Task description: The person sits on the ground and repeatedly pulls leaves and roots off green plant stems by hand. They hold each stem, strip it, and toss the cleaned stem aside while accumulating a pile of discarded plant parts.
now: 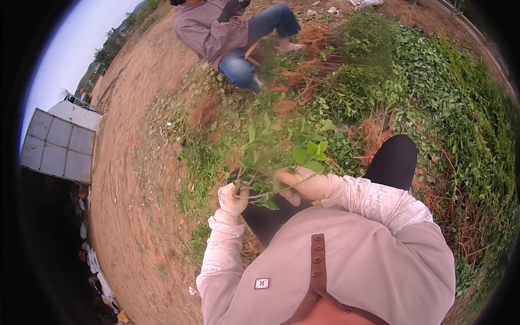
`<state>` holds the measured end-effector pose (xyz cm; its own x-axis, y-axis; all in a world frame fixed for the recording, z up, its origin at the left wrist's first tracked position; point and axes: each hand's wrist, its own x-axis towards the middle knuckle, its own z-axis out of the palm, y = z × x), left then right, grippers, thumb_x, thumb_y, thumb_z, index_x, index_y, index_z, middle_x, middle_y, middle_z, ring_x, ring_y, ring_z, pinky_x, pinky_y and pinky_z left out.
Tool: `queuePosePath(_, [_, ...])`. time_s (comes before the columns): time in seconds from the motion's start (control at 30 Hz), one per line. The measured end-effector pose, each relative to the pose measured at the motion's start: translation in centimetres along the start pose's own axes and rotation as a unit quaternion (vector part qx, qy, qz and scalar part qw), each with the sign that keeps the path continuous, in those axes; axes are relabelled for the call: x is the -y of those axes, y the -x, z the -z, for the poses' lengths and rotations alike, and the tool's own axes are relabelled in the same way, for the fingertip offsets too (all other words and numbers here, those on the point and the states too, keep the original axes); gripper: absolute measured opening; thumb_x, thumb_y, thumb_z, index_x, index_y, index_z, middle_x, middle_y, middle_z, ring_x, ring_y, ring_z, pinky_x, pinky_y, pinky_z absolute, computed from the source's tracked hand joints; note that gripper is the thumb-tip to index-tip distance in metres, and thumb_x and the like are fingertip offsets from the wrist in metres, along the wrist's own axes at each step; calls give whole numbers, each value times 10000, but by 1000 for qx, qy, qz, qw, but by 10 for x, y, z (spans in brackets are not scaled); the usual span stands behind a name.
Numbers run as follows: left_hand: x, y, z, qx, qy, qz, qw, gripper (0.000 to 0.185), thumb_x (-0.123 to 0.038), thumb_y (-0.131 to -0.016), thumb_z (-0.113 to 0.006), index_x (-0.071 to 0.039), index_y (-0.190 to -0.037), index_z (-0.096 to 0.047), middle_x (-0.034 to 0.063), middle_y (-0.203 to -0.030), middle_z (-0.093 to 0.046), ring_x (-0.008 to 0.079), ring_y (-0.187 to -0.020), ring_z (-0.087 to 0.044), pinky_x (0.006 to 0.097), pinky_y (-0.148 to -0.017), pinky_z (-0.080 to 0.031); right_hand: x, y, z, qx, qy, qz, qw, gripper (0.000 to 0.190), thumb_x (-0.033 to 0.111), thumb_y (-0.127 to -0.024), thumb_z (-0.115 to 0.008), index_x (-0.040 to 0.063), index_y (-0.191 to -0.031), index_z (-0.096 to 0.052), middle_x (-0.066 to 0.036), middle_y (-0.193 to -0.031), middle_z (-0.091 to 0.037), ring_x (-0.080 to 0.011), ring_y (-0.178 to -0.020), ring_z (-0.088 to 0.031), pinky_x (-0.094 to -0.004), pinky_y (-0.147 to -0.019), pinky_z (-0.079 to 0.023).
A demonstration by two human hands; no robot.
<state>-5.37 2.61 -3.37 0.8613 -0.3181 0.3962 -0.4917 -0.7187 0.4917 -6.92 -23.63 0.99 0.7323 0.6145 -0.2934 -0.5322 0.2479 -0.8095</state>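
My left hand [234, 199], in a pale glove, is closed around the lower stems of a leafy green plant cutting [254, 178] above my dark trouser leg. The cutting's leaves spread up and to the right. Beside it, my right hand [298, 185], also in a pale glove, is among the stems on their right side; its fingers are bent, and whether they grip a stem is unclear. Part of the foliage is blurred. Beyond my hands, bundles of leafy plants with reddish bare roots [371, 136] lie on the ground.
Another person [215, 36] in jeans and dark gloves sits at the top on a low wooden seat. A large heap of leafy plants [430, 85] covers the right side. Brown soil [134, 203] and a metal panel [59, 144] are at left.
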Motion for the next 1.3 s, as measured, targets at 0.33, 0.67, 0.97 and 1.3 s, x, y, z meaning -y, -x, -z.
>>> queuePosePath(0.33, [53, 31, 57, -60, -7, 106, 992, 147, -54, -801, -569, -15, -661, -550, 129, -547, -522, 169, -459, -502, 311, -446, -369, 35, 93, 71, -98, 256, 57, 960, 228, 251, -881, -518, 27, -888, -564, -75, -743, -576, -227, -759, -586, -312, -679, -466])
queuePosePath(0.67, [-2, 4, 15, 68, 84, 97, 989, 111, -57, -739, -610, -15, -638, -591, 121, -511, -507, 220, -432, -490, 319, -431, -362, -3, 8, 27, -11, -10, 77, 997, 350, 356, -933, -518, 49, -772, -567, 0, -639, -503, -96, -541, -447, -248, -512, -397])
queuePosePath(0.97, [91, 85, 74, -74, 71, 232, 967, 142, -85, -831, -571, 15, -737, -610, 78, -601, -615, 95, -576, -573, 278, -527, -447, 33, 94, 80, 46, 62, 24, 997, 190, 207, -906, -515, 58, -793, -483, -2, -746, -521, -143, -684, -501, -279, -627, -405])
queuePosePath(1.3, [-9, 7, 29, 215, 92, 170, 957, 144, -123, -746, -658, 0, -694, -602, 113, -556, -535, 135, -513, -506, 297, -490, -402, -9, 12, 40, -18, 98, 61, 993, 206, 279, -897, -551, 75, -926, -553, 8, -714, -508, -78, -605, -435, -262, -535, -379])
